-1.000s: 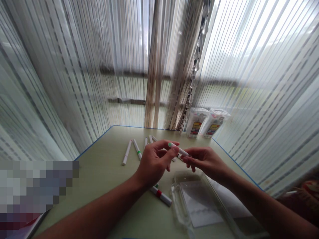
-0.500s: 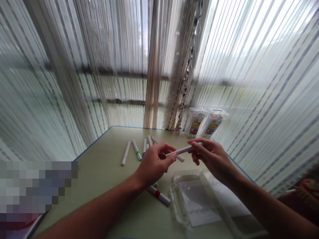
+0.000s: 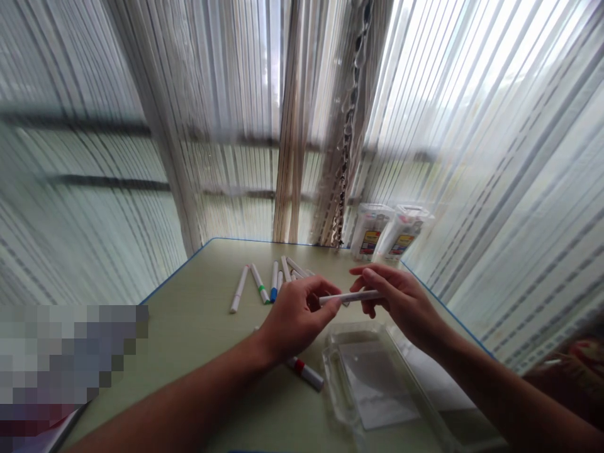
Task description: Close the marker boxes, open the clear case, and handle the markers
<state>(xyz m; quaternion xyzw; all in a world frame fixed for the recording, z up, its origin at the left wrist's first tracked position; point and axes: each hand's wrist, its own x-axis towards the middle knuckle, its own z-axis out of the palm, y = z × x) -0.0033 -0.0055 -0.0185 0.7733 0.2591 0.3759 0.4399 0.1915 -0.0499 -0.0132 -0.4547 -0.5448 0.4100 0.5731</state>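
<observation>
A white marker (image 3: pixel 353 296) is held between both hands above the table, lying nearly level. My left hand (image 3: pixel 304 314) pinches its left end between thumb and fingers. Its right end sits in the fingers of my right hand (image 3: pixel 394 292), which cover that tip. Just behind my left hand several white markers lie loose, one with a blue band (image 3: pixel 274 294), one with a green band (image 3: pixel 260 284) and a plain pale one (image 3: pixel 239 289). Beneath my left wrist rests a marker with a red band (image 3: pixel 306 373), partly hidden by the arm.
An open clear plastic case (image 3: pixel 337 377) with a white sheet inside lies at the front right. Two clear boxes with labels (image 3: pixel 371 233) stand at the far right corner. The green table (image 3: pixel 189 352) ends at a curtain (image 3: pixel 226 126).
The held marker has turned from slanted to nearly level, and its green right end has gone out of sight in my right fingers. My left hand has dropped slightly.
</observation>
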